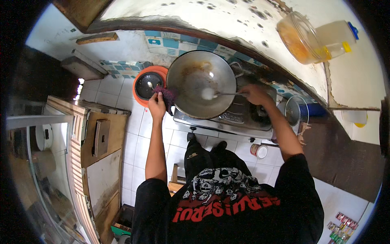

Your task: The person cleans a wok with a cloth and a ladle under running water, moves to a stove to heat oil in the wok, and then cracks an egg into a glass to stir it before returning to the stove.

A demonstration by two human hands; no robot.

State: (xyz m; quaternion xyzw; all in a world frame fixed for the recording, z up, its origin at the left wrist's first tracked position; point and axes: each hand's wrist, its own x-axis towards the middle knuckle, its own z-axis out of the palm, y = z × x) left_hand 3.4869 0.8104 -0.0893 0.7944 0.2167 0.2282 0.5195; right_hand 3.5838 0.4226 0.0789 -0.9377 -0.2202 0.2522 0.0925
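A large metal wok [199, 105] sits on the gas stove [213, 123], its inside stained brown towards the far side. My right hand [254, 95] grips the handle of a metal ladle or spatula [228, 94], whose head rests in the wok near a pale, shiny patch. Around a dark purple cloth [167, 97] at the wok's left rim, my left hand [157, 105] is closed. Just beyond that hand stands a dark stone mortar [145, 87] inside an orange basin [136, 97], with a spoon [150, 84] in the mortar.
A tin can [259, 151] stands below the stove's front edge. Right of the stove are a clear round lid or bowl [297, 111] and a dark brown surface [338, 152]. A ledge at upper right bears a plastic jar [300, 39] and bottles. A wooden cabinet [103, 170] stands at left.
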